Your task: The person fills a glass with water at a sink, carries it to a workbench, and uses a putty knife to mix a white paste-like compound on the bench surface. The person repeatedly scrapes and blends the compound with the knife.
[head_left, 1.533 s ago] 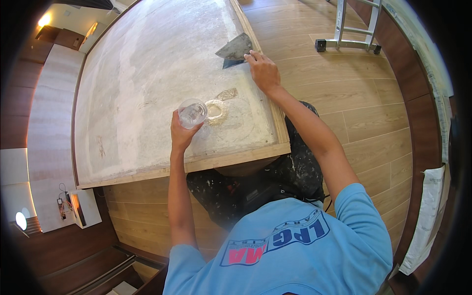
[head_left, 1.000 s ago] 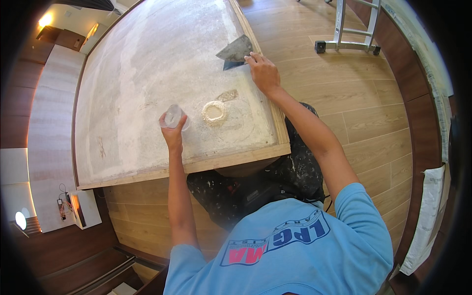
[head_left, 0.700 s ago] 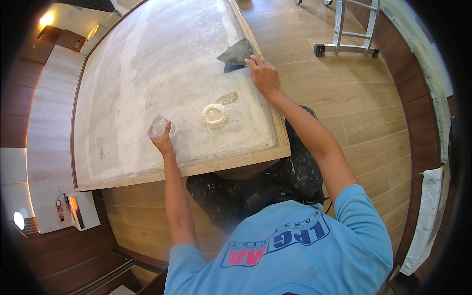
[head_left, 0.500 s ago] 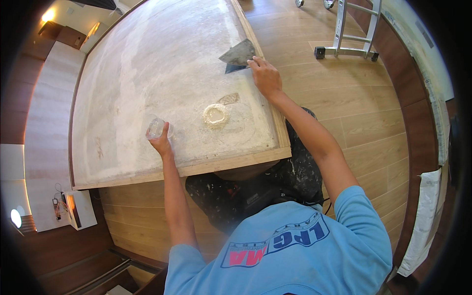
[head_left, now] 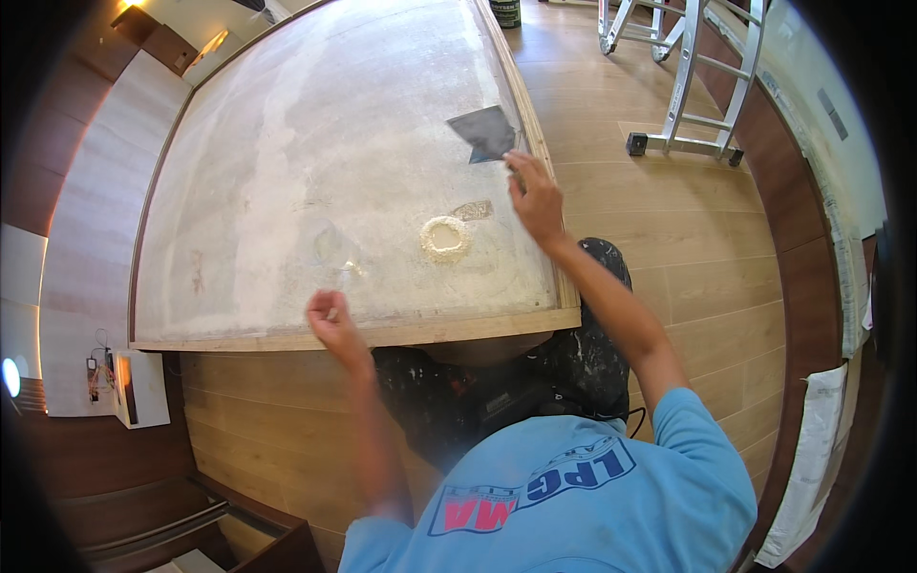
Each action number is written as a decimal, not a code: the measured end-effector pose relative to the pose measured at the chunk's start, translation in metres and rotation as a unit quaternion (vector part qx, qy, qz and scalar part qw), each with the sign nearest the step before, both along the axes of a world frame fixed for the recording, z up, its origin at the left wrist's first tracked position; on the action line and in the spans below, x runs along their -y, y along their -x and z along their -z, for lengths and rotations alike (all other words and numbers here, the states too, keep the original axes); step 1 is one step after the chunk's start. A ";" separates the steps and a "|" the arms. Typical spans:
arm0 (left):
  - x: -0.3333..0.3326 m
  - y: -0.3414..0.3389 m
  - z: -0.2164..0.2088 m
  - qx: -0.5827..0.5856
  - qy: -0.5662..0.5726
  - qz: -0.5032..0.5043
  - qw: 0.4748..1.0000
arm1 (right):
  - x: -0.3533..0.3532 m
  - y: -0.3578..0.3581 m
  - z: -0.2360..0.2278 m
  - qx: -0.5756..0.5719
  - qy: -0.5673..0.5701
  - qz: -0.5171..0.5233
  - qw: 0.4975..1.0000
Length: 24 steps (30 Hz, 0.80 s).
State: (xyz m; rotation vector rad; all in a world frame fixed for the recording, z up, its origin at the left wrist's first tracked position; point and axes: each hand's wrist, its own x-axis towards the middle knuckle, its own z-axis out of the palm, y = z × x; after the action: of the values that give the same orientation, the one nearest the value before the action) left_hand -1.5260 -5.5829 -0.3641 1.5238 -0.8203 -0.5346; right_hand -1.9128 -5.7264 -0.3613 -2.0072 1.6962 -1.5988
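My left hand point(head_left: 334, 320) is over the near edge of the large pale board point(head_left: 258, 191), its fingers curled and nothing visible in them. Just beyond it a clear plastic cup point(head_left: 331, 244) rests on the board, hard to make out against the surface. A ring of cream-coloured powder point(head_left: 445, 240) with a wet-looking middle lies between my hands. My right hand point(head_left: 535, 199) pinches the near corner of a dark, flat scraper point(head_left: 484, 130) by the board's right edge. A second, bluish blade point(head_left: 479, 157) shows partly from under the scraper.
A wooden strip point(head_left: 449, 329) edges the board. On the wood-look floor to the right stands an aluminium ladder point(head_left: 683, 95). A dark bucket point(head_left: 505, 11) is at the far edge. Small wired items point(head_left: 98, 368) lie beyond the board's left side.
My left hand has let go of the clear cup and drawn back toward me; the cup stays on the board. My right hand remains at the scraper, whose blade has turned slightly. The view has shifted.
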 end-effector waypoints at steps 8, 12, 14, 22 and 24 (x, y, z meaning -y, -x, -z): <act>-0.032 0.129 -0.035 -0.276 0.041 0.321 0.905 | -0.157 -0.143 -0.049 0.184 -0.095 -0.337 0.919; -0.041 0.091 -0.045 -0.262 0.071 0.205 0.940 | -0.150 -0.118 -0.060 0.095 -0.048 -0.436 0.894; -0.037 0.030 -0.051 -0.134 0.110 0.146 0.974 | -0.115 -0.089 -0.051 -0.024 -0.025 -0.396 0.918; 0.030 -0.179 0.000 -0.102 0.121 -0.143 0.977 | 0.117 0.043 -0.007 -0.343 -0.288 -0.116 0.886; 0.034 -0.196 0.021 -0.059 0.101 -0.143 0.983 | 0.144 0.056 -0.004 -0.364 -0.272 -0.102 0.885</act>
State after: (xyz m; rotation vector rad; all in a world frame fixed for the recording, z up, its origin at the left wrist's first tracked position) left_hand -1.3300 -5.6165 -0.3851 1.3784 -0.5350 -0.3139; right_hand -1.9686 -5.8704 -0.3572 -2.4633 1.7413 -0.2096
